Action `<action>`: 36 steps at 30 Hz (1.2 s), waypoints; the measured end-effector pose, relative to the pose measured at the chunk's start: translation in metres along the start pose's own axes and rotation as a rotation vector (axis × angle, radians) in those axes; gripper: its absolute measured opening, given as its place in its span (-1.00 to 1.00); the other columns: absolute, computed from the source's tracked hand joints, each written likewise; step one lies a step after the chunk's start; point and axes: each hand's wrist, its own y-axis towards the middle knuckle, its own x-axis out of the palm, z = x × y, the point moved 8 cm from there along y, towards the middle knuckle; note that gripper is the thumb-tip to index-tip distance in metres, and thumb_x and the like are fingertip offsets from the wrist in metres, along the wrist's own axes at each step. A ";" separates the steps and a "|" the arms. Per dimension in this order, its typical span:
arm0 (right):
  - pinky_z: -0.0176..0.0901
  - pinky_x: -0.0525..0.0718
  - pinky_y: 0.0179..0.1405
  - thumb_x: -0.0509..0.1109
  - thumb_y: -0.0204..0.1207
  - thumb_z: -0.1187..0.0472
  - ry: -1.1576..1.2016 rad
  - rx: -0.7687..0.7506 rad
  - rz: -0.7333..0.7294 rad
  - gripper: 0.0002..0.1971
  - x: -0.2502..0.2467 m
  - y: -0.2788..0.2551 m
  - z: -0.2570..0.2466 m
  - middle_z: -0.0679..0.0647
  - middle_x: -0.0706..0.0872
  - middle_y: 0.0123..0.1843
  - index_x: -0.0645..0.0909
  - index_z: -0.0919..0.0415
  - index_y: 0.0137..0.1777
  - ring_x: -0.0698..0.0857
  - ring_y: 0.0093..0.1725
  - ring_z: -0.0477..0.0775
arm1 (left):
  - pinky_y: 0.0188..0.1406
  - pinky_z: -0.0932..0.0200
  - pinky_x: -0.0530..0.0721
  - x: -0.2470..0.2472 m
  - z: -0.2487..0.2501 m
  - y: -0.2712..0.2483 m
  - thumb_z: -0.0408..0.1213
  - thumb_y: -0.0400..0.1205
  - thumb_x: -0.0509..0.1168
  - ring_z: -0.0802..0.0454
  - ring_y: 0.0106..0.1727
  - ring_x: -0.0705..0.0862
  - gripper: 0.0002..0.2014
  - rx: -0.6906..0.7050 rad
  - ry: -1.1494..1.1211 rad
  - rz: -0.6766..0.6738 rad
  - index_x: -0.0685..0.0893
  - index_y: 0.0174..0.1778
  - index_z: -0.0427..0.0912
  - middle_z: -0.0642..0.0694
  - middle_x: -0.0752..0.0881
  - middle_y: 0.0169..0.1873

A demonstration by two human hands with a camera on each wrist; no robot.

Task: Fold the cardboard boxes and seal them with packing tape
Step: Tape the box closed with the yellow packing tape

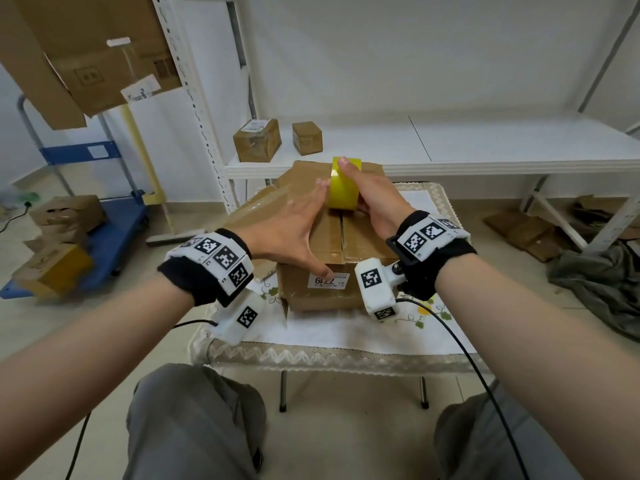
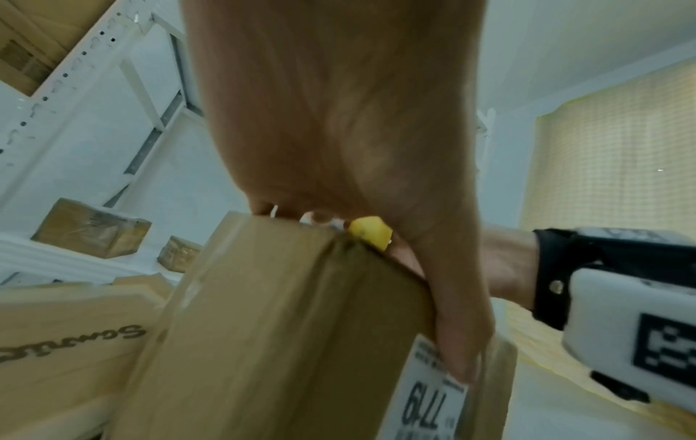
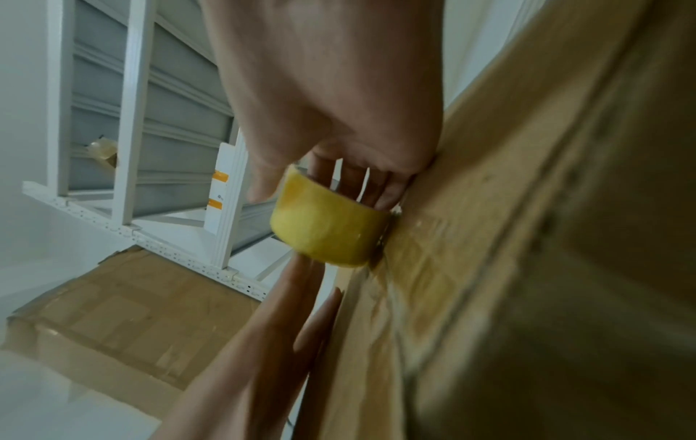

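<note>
A brown cardboard box [image 1: 363,237] stands on the small table with its top flaps folded down, a white label [image 1: 327,281] on its near face. My right hand [image 1: 374,195] grips a yellow roll of packing tape [image 1: 344,183] upright on the box top, over the far end of the centre seam. In the right wrist view the tape roll [image 3: 327,229] touches the box [image 3: 527,238], with fingers through its core. My left hand [image 1: 294,230] lies flat with straight fingers on the left flap, thumb [image 2: 463,342] down over the near face by the label [image 2: 433,396].
A flattened box [image 1: 256,209] lies left of the box on the cloth-covered table [image 1: 346,348]. Two sealed small boxes [image 1: 258,140] sit on a white shelf [image 1: 485,147] behind. A blue cart [image 1: 114,230] with boxes stands at left; flattened cardboard [image 1: 526,230] lies on the floor at right.
</note>
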 end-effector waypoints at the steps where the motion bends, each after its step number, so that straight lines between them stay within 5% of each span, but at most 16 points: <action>1: 0.01 0.68 0.22 0.56 0.31 -0.28 -0.029 -0.009 -0.004 -0.40 0.001 -0.002 0.002 0.06 0.87 0.08 0.77 0.13 0.22 0.81 0.17 0.10 | 0.76 -0.05 -0.08 -0.001 0.000 -0.002 0.19 0.32 0.63 -0.03 0.76 -0.11 0.47 -0.016 -0.022 0.034 -0.48 0.70 -0.07 -0.05 -0.28 0.76; 4: 0.06 0.68 0.37 0.52 0.53 0.15 -0.052 -0.044 -0.040 -0.74 0.003 -0.011 0.002 0.16 0.87 0.07 0.79 0.22 0.17 0.82 0.16 0.11 | 0.72 -0.22 0.13 -0.001 -0.006 -0.001 0.29 0.25 0.63 -0.21 0.76 0.00 0.50 -0.062 -0.099 0.091 -0.47 0.70 0.03 -0.03 -0.16 0.77; 6: 0.07 0.63 0.45 0.46 0.62 0.25 -0.062 -0.060 -0.045 -0.80 0.000 -0.016 0.002 0.18 0.86 0.12 0.77 0.24 0.19 0.81 0.18 0.09 | 0.72 -0.21 0.14 -0.001 -0.008 -0.001 0.31 0.22 0.64 -0.20 0.76 0.03 0.51 -0.072 -0.111 0.110 -0.46 0.70 0.06 -0.03 -0.13 0.78; 9: 0.13 0.59 0.47 0.42 0.67 0.20 -0.082 -0.066 -0.045 -0.78 -0.002 -0.018 0.001 0.10 0.87 0.11 0.75 0.21 0.25 0.81 0.20 0.07 | 0.67 0.14 0.05 -0.004 -0.005 -0.001 0.25 0.24 0.65 -0.05 0.76 0.04 0.50 -0.063 -0.114 0.130 -0.42 0.72 -0.01 -0.04 -0.13 0.78; 12: 0.11 0.63 0.43 0.44 0.66 0.19 -0.086 -0.069 -0.038 -0.77 -0.002 -0.020 -0.001 0.10 0.88 0.08 0.75 0.22 0.26 0.82 0.19 0.07 | 0.54 0.26 0.03 -0.003 -0.007 0.000 0.24 0.26 0.65 -0.02 0.75 0.04 0.48 -0.064 -0.103 0.123 -0.41 0.73 -0.03 -0.05 -0.13 0.78; 19: -0.19 0.70 0.25 0.45 0.64 0.26 -0.042 -0.089 -0.016 -0.76 -0.006 -0.022 0.002 0.17 0.86 0.10 0.76 0.31 0.25 0.80 0.20 0.07 | 0.60 0.07 0.32 0.000 -0.004 0.006 0.34 0.23 0.62 -0.13 0.64 0.33 0.44 -0.050 -0.070 0.162 -0.27 0.76 0.02 -0.14 0.23 0.72; 24: -0.31 0.74 -0.09 0.46 0.64 0.22 -0.019 -0.050 -0.033 -0.75 -0.008 -0.029 0.002 0.16 0.87 0.05 0.75 0.31 0.25 0.82 0.00 -0.02 | 0.53 -0.11 0.47 0.000 -0.006 0.017 0.52 0.10 0.55 -0.12 0.53 0.48 0.40 -0.049 -0.090 0.180 -0.07 0.74 0.13 -0.08 0.41 0.63; 29: -0.41 0.64 -0.50 0.44 0.66 0.25 -0.007 -0.005 -0.035 -0.76 -0.008 -0.036 0.003 0.12 0.82 -0.13 0.73 0.37 0.23 0.78 -0.38 -0.20 | 0.48 -0.07 0.49 0.007 -0.007 0.016 0.39 0.19 0.60 -0.09 0.49 0.51 0.28 -0.051 -0.120 0.149 0.05 0.72 0.09 -0.05 0.48 0.57; 31: -0.35 0.69 -0.49 0.47 0.64 0.23 0.002 0.030 -0.028 -0.73 -0.006 -0.037 0.001 0.18 0.84 -0.08 0.74 0.40 0.24 0.80 -0.34 -0.14 | 0.49 -0.07 0.49 0.009 -0.007 0.014 0.37 0.20 0.61 -0.10 0.48 0.52 0.26 -0.048 -0.135 0.151 0.06 0.72 0.10 -0.06 0.49 0.57; 34: -0.08 0.84 -0.17 0.53 0.59 0.18 0.002 0.088 0.003 -0.66 -0.002 -0.039 0.008 0.28 0.83 0.12 0.73 0.40 0.25 0.83 -0.05 0.11 | 0.51 -0.03 0.45 0.014 -0.008 0.011 0.25 0.26 0.65 -0.15 0.49 0.52 0.27 -0.067 -0.153 0.101 -0.02 0.74 0.09 -0.10 0.49 0.57; 36: 0.01 0.83 -0.12 0.53 0.59 0.16 0.003 0.133 0.010 -0.62 -0.001 -0.041 0.019 0.30 0.79 0.20 0.69 0.39 0.29 0.80 -0.01 0.16 | 0.47 0.00 0.45 0.023 -0.010 0.009 0.17 0.27 0.68 -0.17 0.44 0.54 0.31 -0.096 -0.150 0.046 -0.11 0.74 0.08 -0.14 0.52 0.53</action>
